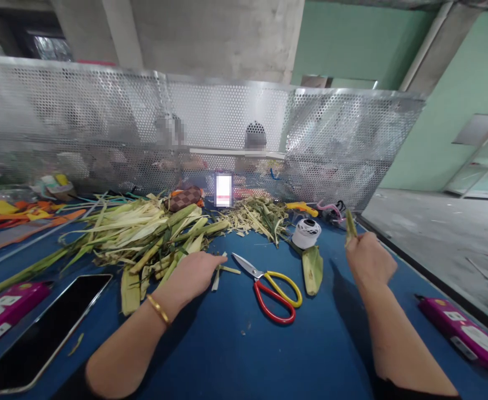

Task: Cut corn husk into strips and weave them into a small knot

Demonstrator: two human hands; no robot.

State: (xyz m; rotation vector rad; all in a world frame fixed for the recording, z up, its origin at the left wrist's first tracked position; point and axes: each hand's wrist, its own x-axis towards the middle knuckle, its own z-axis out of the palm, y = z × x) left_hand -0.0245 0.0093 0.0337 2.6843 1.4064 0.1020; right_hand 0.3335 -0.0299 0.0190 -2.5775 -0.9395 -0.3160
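Note:
My left hand point(196, 275), with a gold bangle on its wrist, is low over the blue table, index finger stretched out. Small pale husk strips point(230, 270) lie at its fingertips; whether it touches them I cannot tell. On the right, my right hand point(369, 258) is closed around a narrow greenish husk piece point(350, 226), which points up above the table. Between the hands lie open scissors point(275, 286) with one red and one yellow handle. A wider husk piece point(312, 270) rests beside a white spool of thread point(306, 233).
Left of centre is a large heap of corn husks point(144, 230); shredded husk point(260, 216) lies behind. A phone point(48, 333) and a magenta power strip point(13, 311) are at left, another magenta strip point(463, 330) at right. A perforated metal screen point(227, 105) stands across the back.

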